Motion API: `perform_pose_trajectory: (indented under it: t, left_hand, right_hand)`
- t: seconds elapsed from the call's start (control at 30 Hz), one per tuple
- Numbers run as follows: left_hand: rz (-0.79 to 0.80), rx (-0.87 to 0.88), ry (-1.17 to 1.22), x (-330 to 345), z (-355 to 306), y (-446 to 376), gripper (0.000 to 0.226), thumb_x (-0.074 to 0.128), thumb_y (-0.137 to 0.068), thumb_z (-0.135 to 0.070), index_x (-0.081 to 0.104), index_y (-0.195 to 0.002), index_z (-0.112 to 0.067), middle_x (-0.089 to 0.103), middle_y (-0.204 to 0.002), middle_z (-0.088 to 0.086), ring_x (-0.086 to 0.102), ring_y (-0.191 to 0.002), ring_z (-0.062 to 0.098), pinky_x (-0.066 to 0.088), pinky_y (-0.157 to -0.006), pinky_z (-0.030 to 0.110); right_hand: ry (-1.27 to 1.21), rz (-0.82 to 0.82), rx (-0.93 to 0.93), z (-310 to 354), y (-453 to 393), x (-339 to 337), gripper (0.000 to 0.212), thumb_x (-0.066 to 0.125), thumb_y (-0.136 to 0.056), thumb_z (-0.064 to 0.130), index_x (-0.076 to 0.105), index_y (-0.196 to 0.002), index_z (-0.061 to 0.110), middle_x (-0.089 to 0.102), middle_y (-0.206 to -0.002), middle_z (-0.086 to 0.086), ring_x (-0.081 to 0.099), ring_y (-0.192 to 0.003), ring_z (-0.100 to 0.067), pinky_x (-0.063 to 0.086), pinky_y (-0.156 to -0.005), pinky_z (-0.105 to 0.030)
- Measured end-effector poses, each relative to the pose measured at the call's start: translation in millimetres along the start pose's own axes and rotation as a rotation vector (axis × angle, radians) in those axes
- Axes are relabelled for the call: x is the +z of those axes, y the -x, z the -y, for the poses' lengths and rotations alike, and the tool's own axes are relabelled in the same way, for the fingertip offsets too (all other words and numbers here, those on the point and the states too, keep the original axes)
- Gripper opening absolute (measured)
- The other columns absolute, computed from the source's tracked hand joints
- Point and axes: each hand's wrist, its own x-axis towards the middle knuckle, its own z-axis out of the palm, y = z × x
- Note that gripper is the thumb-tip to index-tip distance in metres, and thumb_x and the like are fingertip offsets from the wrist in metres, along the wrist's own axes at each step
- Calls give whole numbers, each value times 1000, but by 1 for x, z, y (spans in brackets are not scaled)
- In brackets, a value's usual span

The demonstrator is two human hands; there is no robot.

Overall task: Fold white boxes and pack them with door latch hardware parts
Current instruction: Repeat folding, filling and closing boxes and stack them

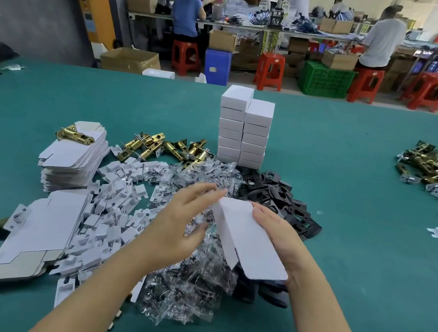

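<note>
In the head view, a half-formed white box (251, 240) is held above the middle of the green bench (356, 241), over a heap of clear screw bags (187, 279). The right hand (277, 233) is wrapped along the box's right side, thumb on its top face, fingers curled under it. The left hand (181, 225) is spread, fingers straight, gripping nothing; its fingertips are near the box's far end flap, though contact cannot be told. The box's long axis runs from the far end, near the left fingertips, down toward the near right, where a flap hangs open at the near end. The left hand is judged the freer and nearer to the far flap, so tucking would fall to it.

Further toward the far edge, a stack of finished boxes (244, 130) is seen, with brass latches (158, 146) to its left and black strike plates (278, 199) just beside the held box. Flat box blanks (72, 156) lie toward the left edge
</note>
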Motion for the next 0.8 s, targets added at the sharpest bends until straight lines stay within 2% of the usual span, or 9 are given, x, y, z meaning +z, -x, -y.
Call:
perform_pose_trajectory:
  t: [0.1, 0.17, 0.23, 0.3, 0.47, 0.57, 0.63, 0.7, 0.8]
  left_hand:
    - [-48, 195, -387, 7, 7, 1, 63, 79, -83, -17, 58, -142, -25, 55, -142, -8, 44, -119, 14, 40, -103, 29]
    - [-102, 216, -363, 9, 8, 0, 50, 73, -85, -27, 65, -133, -20, 64, -130, -8, 49, -111, 12, 42, -96, 24]
    - [-103, 122, -177, 8, 6, 1, 44, 68, -88, -36, 64, -131, -28, 64, -123, -19, 53, -107, 3, 40, -91, 13]
    - [-89, -1, 28, 5, 8, 1, 36, 71, -91, -39, 63, -126, -41, 69, -112, -25, 59, -94, 3, 43, -75, 11]
    - [-64, -208, 260, 0, 12, -2, 25, 68, -96, -37, 66, -106, -60, 68, -77, -14, 50, -60, 4, 41, -54, 16]
    - [-26, -260, 237, -1, 15, -3, 24, 66, -97, -38, 65, -101, -61, 72, -85, -9, 60, -67, 17, 49, -60, 27]
    - [54, -260, 195, 0, 16, -5, 16, 64, -98, -39, 66, -105, -53, 73, -93, -15, 66, -76, 15, 55, -67, 30]
    - [123, -255, 146, 1, 19, -9, 13, 64, -98, -40, 65, -109, -47, 71, -94, -22, 66, -75, 8, 53, -63, 24]
    - [121, -296, 56, 1, 25, -19, 5, 57, -100, -45, 61, -100, -48, 68, -86, -29, 60, -64, -3, 43, -53, 10]
  right_hand:
    - [-16, -21, 54, -3, -3, 7, 32, 56, -105, 32, 68, -125, 10, 77, -89, -11, 71, -65, -23, 53, -49, -31]
    - [-41, -5, 52, -5, -4, 12, 37, 54, -105, 38, 69, -120, 7, 78, -92, -12, 74, -73, -25, 58, -57, -35]
    - [-65, 40, 13, -7, -5, 15, 48, 47, -106, 50, 74, -114, 11, 77, -108, -18, 76, -94, -34, 63, -73, -42]
    - [-51, 75, 6, -8, -5, 16, 57, 42, -105, 59, 71, -123, 13, 73, -119, -21, 72, -107, -40, 62, -83, -45]
    - [-24, 133, -16, -11, -6, 16, 68, 62, -89, 62, 61, -136, 13, 72, -120, -26, 72, -110, -40, 62, -85, -40]
    - [28, 101, -80, -15, -8, 19, 67, 61, -85, 67, 60, -134, 22, 74, -121, -16, 72, -110, -35, 62, -86, -43]
    - [150, 116, -197, -18, -11, 19, 59, 68, -83, 67, 62, -131, 33, 73, -124, -4, 71, -113, -28, 61, -89, -44]
    - [254, 111, -293, -18, -12, 19, 46, 76, -83, 57, 66, -124, 39, 73, -122, 1, 71, -111, -22, 61, -89, -39]
    - [299, -6, -360, -17, -22, 20, 41, 77, -83, 44, 66, -121, 32, 76, -112, 3, 72, -103, -17, 60, -84, -32]
